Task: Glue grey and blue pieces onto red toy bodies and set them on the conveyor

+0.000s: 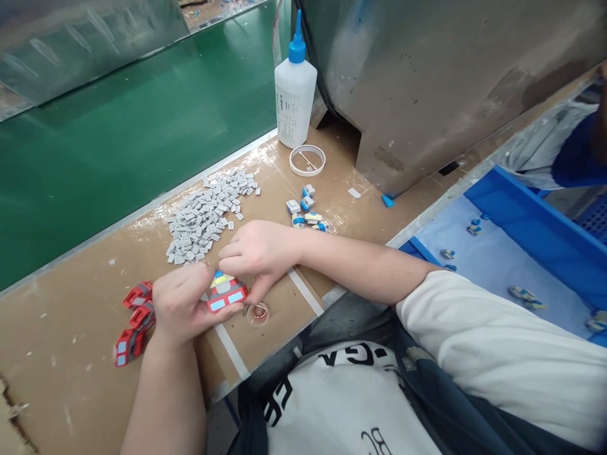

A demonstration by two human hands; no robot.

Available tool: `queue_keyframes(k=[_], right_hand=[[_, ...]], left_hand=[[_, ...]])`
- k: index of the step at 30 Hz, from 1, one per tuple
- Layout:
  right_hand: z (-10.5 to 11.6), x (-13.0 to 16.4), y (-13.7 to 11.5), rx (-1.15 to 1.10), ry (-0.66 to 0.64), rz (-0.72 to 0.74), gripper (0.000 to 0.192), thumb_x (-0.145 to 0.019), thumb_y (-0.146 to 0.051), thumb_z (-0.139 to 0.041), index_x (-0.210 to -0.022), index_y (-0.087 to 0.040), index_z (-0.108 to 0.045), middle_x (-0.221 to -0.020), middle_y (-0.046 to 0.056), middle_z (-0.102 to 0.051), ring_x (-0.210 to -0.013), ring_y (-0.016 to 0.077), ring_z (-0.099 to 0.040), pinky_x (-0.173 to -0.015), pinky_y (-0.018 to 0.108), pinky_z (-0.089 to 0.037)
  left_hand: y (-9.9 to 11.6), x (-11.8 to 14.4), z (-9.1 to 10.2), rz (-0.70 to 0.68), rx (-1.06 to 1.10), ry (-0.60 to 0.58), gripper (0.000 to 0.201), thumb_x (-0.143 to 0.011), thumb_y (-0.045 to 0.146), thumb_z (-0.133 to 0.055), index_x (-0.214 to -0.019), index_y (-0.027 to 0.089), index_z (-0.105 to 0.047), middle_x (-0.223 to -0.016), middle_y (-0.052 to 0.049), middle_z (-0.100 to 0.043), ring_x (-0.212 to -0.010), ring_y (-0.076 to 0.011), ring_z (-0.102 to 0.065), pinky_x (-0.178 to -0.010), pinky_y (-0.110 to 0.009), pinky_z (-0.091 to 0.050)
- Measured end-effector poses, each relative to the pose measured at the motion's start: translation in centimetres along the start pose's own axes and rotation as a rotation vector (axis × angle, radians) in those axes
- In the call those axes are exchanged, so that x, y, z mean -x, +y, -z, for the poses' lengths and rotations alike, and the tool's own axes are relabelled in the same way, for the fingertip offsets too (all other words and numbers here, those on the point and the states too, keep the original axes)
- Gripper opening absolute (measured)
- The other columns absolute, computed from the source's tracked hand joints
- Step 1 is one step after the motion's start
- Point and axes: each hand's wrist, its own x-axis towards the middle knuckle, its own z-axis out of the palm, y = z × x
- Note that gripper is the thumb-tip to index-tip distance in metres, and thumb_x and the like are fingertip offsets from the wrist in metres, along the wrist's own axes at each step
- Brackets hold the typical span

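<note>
A small red toy car body (226,296) with light blue windows and a yellow-and-blue piece on its roof sits between both hands, low over the brown cardboard worktop (71,354). My left hand (183,306) grips its left end. My right hand (258,253) pinches its top and right end from above. A heap of several small grey tiles (203,215) lies just beyond the hands. To the left of my left hand lie three more red car bodies (135,322). A small clear round cap (258,314) rests beside the car.
A white glue bottle (294,95) with a blue nozzle stands at the back, a white ring lid (307,160) in front of it. Small blue-white-yellow parts (307,212) lie right of the tiles. A green conveyor belt (118,139) runs behind. A blue tray (521,265) with parts is at right.
</note>
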Motion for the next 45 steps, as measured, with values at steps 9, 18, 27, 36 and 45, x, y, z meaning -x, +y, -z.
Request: queue_keyframes(k=[9, 18, 27, 36, 45], right_hand=[[0.15, 0.05, -0.06, -0.011, -0.008, -0.002, 0.031, -0.101, -0.051, -0.062, -0.094, -0.022, -0.056, -0.088, 0.003, -0.065, -0.083, 0.0203, -0.062, -0.066, 0.033, -0.026], [0.10, 0.02, 0.02, 0.010, -0.023, 0.004, 0.033, -0.102, -0.052, -0.060, -0.095, -0.021, -0.056, -0.089, 0.003, -0.064, -0.081, 0.0192, -0.061, -0.066, 0.032, -0.025], [-0.06, 0.14, -0.02, 0.013, 0.025, -0.005, 0.032, -0.101, -0.052, -0.060, -0.093, -0.021, -0.057, -0.087, 0.001, -0.064, -0.073, 0.0170, -0.056, -0.064, 0.033, -0.022], [-0.21, 0.12, 0.18, 0.008, 0.025, 0.002, 0.033, -0.100, -0.053, -0.062, -0.092, -0.022, -0.057, -0.087, 0.002, -0.064, -0.073, 0.0173, -0.056, -0.065, 0.033, -0.022], [-0.28, 0.17, 0.21, 0.007, 0.034, 0.013, 0.032, -0.100, -0.051, -0.062, -0.093, -0.021, -0.056, -0.088, 0.002, -0.064, -0.075, 0.0172, -0.057, -0.065, 0.033, -0.023]], left_hand=[[-0.25, 0.17, -0.11, -0.015, 0.004, -0.001, 0.054, -0.103, 0.069, -0.064, -0.079, 0.026, -0.041, -0.063, 0.005, -0.035, -0.052, -0.0149, -0.034, -0.053, -0.033, -0.024], [-0.08, 0.14, 0.04, -0.012, 0.006, -0.007, 0.053, -0.103, 0.068, -0.064, -0.080, 0.026, -0.041, -0.064, 0.006, -0.034, -0.054, -0.0147, -0.033, -0.053, -0.034, -0.023], [-0.25, -0.06, 0.03, -0.055, -0.022, 0.008, 0.053, -0.104, 0.066, -0.064, -0.081, 0.026, -0.040, -0.065, 0.006, -0.033, -0.053, -0.0140, -0.033, -0.053, -0.033, -0.023], [-0.31, 0.27, -0.08, -0.023, -0.011, 0.003, 0.054, -0.100, 0.066, -0.069, -0.077, 0.025, -0.043, -0.062, 0.006, -0.035, -0.053, -0.0147, -0.032, -0.055, -0.034, -0.022], [-0.15, 0.03, 0.06, -0.035, -0.031, 0.004, 0.057, -0.103, 0.069, -0.064, -0.076, 0.025, -0.040, -0.062, 0.006, -0.034, -0.052, -0.0140, -0.031, -0.054, -0.033, -0.022]])
